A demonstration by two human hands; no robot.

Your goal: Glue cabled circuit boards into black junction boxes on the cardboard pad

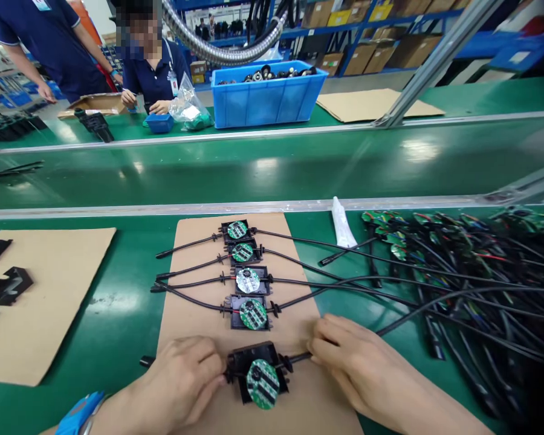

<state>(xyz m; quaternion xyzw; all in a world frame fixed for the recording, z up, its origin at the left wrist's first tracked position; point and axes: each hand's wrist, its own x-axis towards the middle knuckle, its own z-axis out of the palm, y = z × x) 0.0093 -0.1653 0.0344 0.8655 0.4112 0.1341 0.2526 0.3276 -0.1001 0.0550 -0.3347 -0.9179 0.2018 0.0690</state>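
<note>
In front of me a black plastic housing (252, 357) lies on a cardboard sheet (294, 386), with a round green circuit board (263, 384) tilted on top. My left hand (188, 377) is closed at the housing's left side, its fingers pinching the short black cable (147, 361) near its grommet. My right hand (340, 356) is closed around the black cable (300, 357) that leaves the housing's right side. Beyond them several like housings with boards (252, 314) stand in a column, their cables running left and right.
A heap of black cables with boards (480, 272) covers the right side. A white tube (342, 225) lies behind. At left, another cardboard sheet (72, 284) bears black plastic parts (11, 285). Across the bench are a blue bin (267, 96) and two people (152, 72).
</note>
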